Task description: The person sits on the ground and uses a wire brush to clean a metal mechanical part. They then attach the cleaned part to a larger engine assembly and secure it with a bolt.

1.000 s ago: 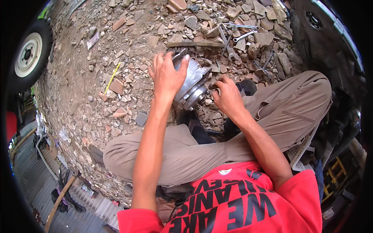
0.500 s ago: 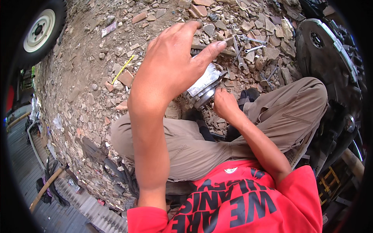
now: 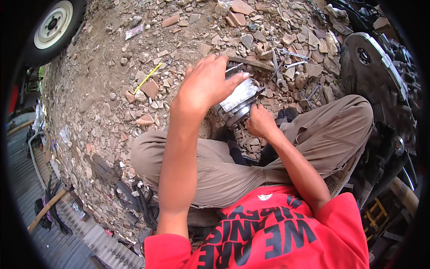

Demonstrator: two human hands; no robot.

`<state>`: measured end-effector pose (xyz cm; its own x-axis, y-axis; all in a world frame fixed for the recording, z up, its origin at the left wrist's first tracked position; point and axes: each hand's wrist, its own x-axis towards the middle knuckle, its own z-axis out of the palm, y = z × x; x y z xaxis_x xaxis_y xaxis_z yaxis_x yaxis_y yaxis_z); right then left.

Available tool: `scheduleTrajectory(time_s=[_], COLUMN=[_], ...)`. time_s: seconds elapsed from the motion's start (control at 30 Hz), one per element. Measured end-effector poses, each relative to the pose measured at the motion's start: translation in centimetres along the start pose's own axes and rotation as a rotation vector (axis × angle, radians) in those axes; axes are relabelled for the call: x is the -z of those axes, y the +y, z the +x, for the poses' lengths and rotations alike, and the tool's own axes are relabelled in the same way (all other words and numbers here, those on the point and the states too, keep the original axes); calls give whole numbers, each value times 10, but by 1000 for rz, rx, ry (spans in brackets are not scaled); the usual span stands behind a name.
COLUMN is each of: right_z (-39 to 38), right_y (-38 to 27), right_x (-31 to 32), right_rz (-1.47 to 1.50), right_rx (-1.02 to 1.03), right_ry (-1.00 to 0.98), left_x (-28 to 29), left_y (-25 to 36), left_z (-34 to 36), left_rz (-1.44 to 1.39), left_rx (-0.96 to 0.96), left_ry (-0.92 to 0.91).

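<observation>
A silver cylindrical metal machine part [image 3: 237, 99] with a dark flange and stepped rings stands tilted between my feet. My left hand [image 3: 208, 83] is over its far left side, thumb stretched apart from the bent fingers. The thumb lies across the top of the part in view, but whether it touches is unclear. At the near right edge, by the rings, my right hand [image 3: 261, 120] has its fingers closed on the part. The fingertips are partly hidden.
Several wrenches [image 3: 278, 71] lie on the rubble beyond the part, beside a wooden-backed brush [image 3: 251, 63]. A yellow strip [image 3: 148, 78] is to the left. A wheel [image 3: 53, 24] stands far left; a large dark machine housing [image 3: 371, 67] is on the right.
My left hand has come down and nearer to the metal part, uncovering more of its far end. My right hand has stayed at the near right edge.
</observation>
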<state>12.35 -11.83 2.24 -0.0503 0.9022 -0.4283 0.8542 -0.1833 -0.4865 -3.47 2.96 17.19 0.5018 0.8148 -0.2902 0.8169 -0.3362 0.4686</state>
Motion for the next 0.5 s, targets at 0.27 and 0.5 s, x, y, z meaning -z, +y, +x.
scheduleTrajectory(time_s=[0.27,0.5], right_z=[3,14], right_y=[8,24], right_x=[17,24], right_rz=[12,186], right_rx=[-77,-8], right_ry=[-133,7], left_x=[-32,-30], left_y=[-3,2], left_z=[-15,-24], left_rz=[159,151], left_rx=[229,261], left_ry=[-233,-219])
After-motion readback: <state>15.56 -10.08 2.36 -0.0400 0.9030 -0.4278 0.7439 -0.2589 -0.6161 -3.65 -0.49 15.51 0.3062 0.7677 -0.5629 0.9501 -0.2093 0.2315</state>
